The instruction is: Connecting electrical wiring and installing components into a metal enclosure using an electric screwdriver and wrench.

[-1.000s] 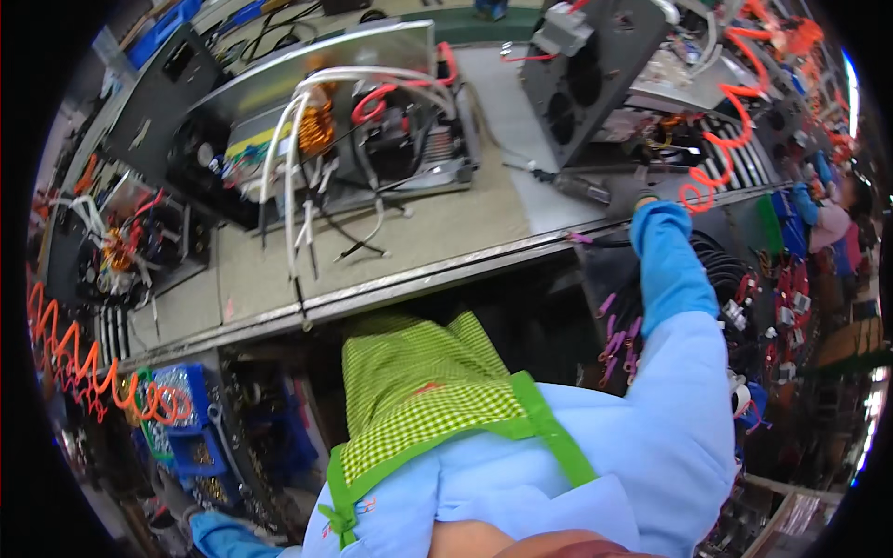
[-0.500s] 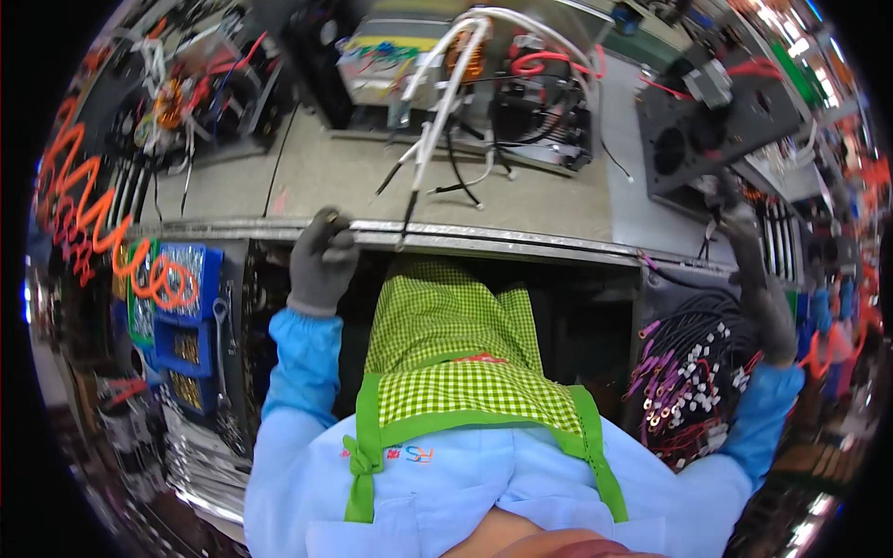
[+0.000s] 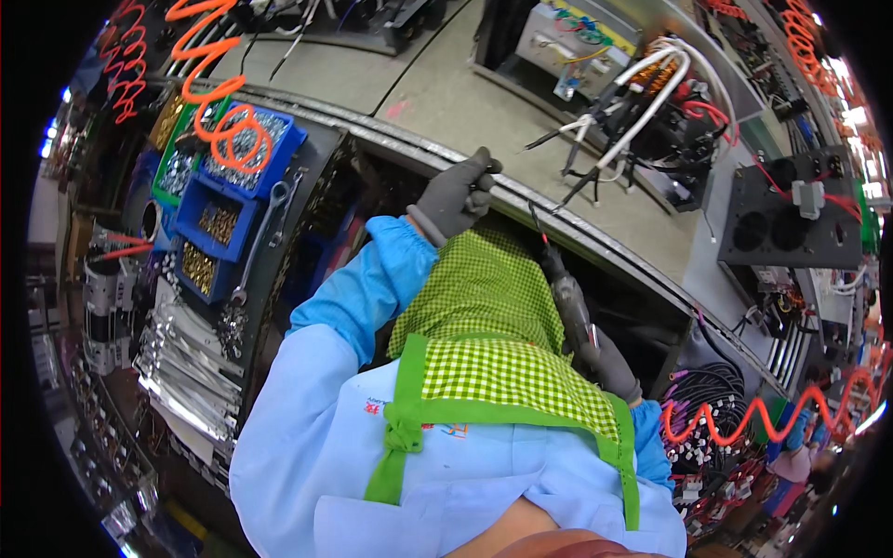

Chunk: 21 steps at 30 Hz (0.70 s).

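My left hand (image 3: 456, 197), in a dark grey glove, rests at the metal front edge (image 3: 530, 197) of the workbench with its fingers curled. Whatever may be between those fingers is too small to make out. Gripped in my gloved right hand (image 3: 610, 368) is a pneumatic screwdriver (image 3: 571, 302), held low in front of my apron with its thin bit pointing up toward the bench edge. Beyond the bit, on the bench, an open electrical unit (image 3: 567, 51) shows a copper coil, and thick white cables (image 3: 642, 112) with black ends hang out of it.
Blue bins (image 3: 216, 223) of screws and fasteners stand at the left beside a wrench (image 3: 265, 232) and flat metal strips (image 3: 181, 363). An orange coiled hose (image 3: 223, 88) hangs above them. At the right are a dark fan panel (image 3: 791, 209), bundled black cables (image 3: 712, 386) and a red coiled hose (image 3: 772, 418).
The view has swung left. My right hand has come in from the far right to the front of my body, with the screwdriver now plainly in it. My left hand stays at the bench edge.
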Each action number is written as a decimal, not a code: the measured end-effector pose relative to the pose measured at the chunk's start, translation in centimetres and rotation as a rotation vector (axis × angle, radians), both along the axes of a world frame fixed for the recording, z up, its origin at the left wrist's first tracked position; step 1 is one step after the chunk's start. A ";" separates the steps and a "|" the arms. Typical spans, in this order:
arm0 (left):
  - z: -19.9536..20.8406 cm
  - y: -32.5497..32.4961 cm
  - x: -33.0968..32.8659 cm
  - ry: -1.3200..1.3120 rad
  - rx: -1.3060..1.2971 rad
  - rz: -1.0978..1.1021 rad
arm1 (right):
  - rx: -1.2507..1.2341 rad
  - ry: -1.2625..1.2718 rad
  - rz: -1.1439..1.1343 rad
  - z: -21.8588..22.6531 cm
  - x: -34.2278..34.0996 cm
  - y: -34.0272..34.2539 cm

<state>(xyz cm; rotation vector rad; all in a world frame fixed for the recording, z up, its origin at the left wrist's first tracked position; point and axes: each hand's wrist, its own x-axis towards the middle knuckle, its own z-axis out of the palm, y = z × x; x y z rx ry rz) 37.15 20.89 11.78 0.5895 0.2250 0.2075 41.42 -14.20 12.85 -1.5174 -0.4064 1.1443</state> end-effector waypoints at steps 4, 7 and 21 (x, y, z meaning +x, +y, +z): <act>-0.1 -2.2 2.0 -0.026 0.019 -0.028 | 0.044 -0.010 0.046 0.8 1.1 2.1; 0.7 -2.0 2.1 -0.047 0.062 -0.018 | 0.012 -0.084 0.076 1.4 1.4 3.9; 3.2 0.7 0.3 -0.068 0.689 -0.078 | 0.201 0.178 0.015 0.4 0.3 4.4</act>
